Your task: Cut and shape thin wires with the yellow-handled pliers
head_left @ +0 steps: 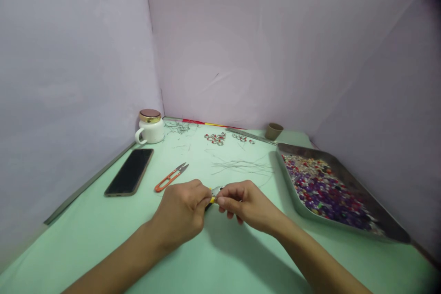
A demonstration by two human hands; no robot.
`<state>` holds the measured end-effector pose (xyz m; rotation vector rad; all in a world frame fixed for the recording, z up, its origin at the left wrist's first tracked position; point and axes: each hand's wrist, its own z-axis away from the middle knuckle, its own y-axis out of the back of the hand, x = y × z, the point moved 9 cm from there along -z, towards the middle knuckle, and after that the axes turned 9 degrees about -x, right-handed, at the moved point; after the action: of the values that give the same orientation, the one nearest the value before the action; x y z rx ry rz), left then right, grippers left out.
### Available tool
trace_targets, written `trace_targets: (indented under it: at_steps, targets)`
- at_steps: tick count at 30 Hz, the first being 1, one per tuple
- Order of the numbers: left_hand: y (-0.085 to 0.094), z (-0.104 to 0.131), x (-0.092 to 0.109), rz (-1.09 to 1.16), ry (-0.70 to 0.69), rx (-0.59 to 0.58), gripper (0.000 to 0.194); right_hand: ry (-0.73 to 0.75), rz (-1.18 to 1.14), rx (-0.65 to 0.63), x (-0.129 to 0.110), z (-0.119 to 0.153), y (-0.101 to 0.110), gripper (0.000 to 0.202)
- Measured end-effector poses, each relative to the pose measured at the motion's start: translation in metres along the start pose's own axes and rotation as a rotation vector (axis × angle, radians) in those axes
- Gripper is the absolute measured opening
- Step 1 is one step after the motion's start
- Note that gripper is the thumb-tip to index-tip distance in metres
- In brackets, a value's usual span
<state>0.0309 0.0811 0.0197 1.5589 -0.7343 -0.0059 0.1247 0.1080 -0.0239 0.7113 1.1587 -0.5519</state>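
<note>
At the near middle of the table my left hand is closed, with thumb and fingertips pinched together. My right hand faces it, thumb and index finger pinched and the other fingers curled loosely. The fingertips of both hands almost meet; what they pinch is too small or hidden to tell. Between and behind them shows a pair of pliers with yellow-and-black handles and a silvery head, mostly covered by the hands. Orange thread snips lie just beyond my left hand. Thin wire strands are spread beyond both hands.
A metal tray of mixed beads stands right. At the back are small red-and-silver rings, more rings, a wire tangle, long wires and a brown cup. A phone and lidded white mug sit left.
</note>
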Motion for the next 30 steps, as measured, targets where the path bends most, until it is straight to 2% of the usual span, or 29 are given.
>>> trace_targets:
  at_steps: [7,9,13,17,22,30]
  targets:
    - [-0.004,-0.001,-0.005,0.078,0.078,-0.017,0.02,0.077,0.056,0.11,-0.005,0.001,0.002,0.011]
    - [-0.008,-0.002,-0.01,0.165,0.134,-0.057,0.019,0.15,0.203,0.146,-0.015,0.004,0.003,0.012]
    - [-0.021,-0.002,-0.022,0.443,0.265,-0.185,0.027,0.397,0.572,0.165,-0.042,0.016,-0.008,0.015]
    - [-0.032,0.003,-0.032,0.619,0.371,-0.294,0.024,0.512,0.7,0.107,-0.049,0.022,-0.021,0.016]
    - [-0.039,0.005,-0.035,0.759,0.417,-0.355,0.017,0.576,0.81,0.105,-0.052,0.024,-0.029,0.016]
    - [-0.05,0.004,-0.04,0.829,0.454,-0.382,0.018,0.531,1.0,0.099,-0.043,0.021,-0.037,0.019]
